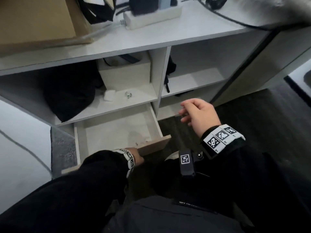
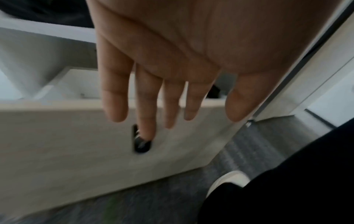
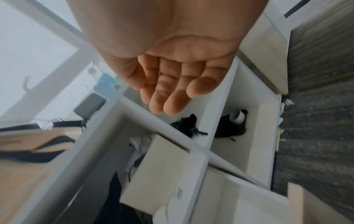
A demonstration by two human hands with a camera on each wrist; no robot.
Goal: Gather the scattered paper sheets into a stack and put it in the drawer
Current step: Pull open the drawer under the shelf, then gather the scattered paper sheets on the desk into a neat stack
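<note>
The lower left drawer [image 1: 156, 145] of a white shelf unit stands pulled out, and its pale floor [image 1: 114, 132] is bare. No paper sheets show in any view. My left hand [image 1: 137, 155] is low in front of the drawer front [image 2: 67, 144]. Its fingers [image 2: 168, 112] are straight, and one fingertip lies at the dark handle slot [image 2: 140, 145]. My right hand [image 1: 190, 111] hovers to the right of the drawer. The fingers [image 3: 166, 97] are loosely curled and hold nothing.
A cardboard box [image 1: 37, 22] and a white power strip [image 1: 151, 14] sit on top of the unit. A black bag [image 1: 70, 91] and a beige box [image 1: 124, 74] fill the shelf above the drawer. Dark carpet [image 1: 252, 115] lies to the right.
</note>
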